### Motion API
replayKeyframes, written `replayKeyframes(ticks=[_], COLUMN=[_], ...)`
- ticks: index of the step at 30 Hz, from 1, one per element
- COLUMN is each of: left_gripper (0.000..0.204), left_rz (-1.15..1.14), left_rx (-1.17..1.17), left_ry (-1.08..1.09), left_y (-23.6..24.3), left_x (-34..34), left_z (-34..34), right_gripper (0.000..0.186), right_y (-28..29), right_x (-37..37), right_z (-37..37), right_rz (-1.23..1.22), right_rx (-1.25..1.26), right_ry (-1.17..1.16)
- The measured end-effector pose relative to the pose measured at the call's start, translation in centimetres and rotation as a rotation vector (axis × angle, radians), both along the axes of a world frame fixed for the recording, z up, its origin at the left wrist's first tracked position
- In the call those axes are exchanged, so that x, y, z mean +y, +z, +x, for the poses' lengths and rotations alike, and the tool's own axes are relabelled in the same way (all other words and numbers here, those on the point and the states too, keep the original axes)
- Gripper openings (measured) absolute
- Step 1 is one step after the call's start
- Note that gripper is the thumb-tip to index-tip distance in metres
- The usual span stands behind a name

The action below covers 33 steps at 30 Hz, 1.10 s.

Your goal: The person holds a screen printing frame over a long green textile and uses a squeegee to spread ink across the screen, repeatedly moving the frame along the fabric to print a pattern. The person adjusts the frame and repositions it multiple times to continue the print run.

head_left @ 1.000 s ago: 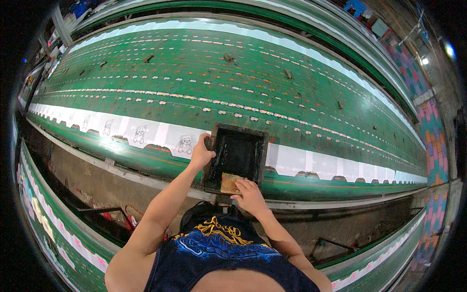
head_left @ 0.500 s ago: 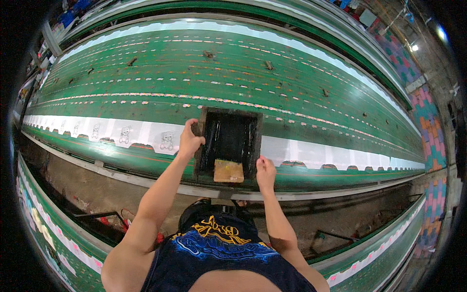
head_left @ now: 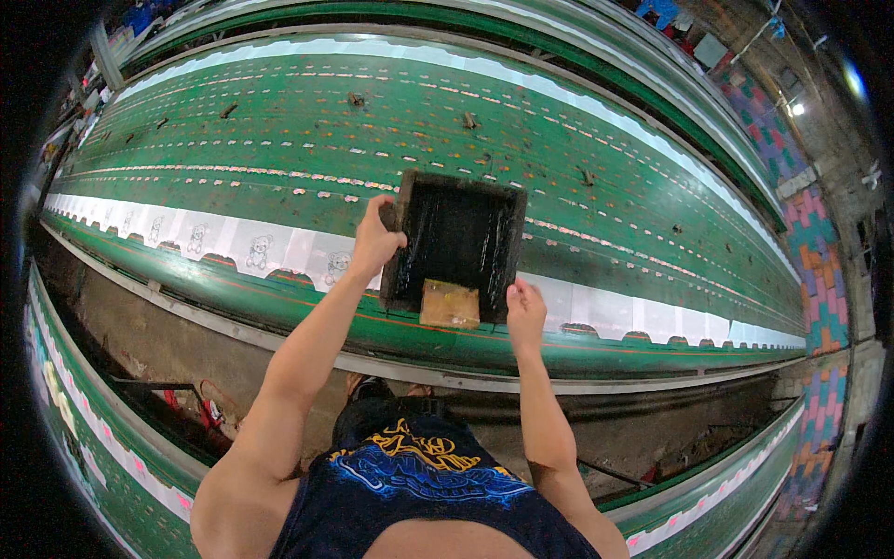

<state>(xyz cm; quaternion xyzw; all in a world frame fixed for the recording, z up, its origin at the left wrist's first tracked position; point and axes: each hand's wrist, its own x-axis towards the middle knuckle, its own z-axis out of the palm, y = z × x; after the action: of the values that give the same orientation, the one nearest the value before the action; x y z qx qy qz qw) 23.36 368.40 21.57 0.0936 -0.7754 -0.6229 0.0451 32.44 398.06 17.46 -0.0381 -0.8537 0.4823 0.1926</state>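
Black frame farther forward — between both hands

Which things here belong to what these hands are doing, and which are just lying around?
In use, apparently:
dark frame, gripped by the left hand, right hand at its right edge
tan block, at the frame's near end
white strip with bear drawings
green table

Seemingly lying about:
small dark lumps on the table
blue material, upper right

To your right runs a coloured brick walkway. A lit lamp shines right of its far end; something blue lies left of that end. Well left of the walkway you have a metal post and something red, while another green table reaches toward its near stretch.
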Motion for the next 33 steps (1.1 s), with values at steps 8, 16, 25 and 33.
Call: replayKeyframes(ticks=[8, 16, 25, 33], left_gripper=[0.075, 0.075, 0.075, 0.075], left_rz=[-0.120, -0.166, -0.149, -0.208], left_rx=[-0.112, -0.020, -0.177, -0.239], left_ry=[-0.057, -0.022, -0.033, -0.061], left_y=[-6.4, -9.0, -9.3, -9.4], left_x=[0.7, 0.3, 0.0, 0.0], left_z=[4.7, 5.9, 5.6, 5.3], right_gripper=[0.030, 0.032, 0.037, 0.044], right_y=[-5.2, -4.5, -6.0, -4.0], right_x=[0.7, -0.1, 0.2, -1.6], right_z=[6.1, 7.2, 7.3, 7.9], right_rz=[-0.047, -0.076, -0.161, 0.233], right_rx=[-0.243, -0.373, -0.407, -0.121], right_ry=[-0.028, -0.036, -0.043, 0.130])
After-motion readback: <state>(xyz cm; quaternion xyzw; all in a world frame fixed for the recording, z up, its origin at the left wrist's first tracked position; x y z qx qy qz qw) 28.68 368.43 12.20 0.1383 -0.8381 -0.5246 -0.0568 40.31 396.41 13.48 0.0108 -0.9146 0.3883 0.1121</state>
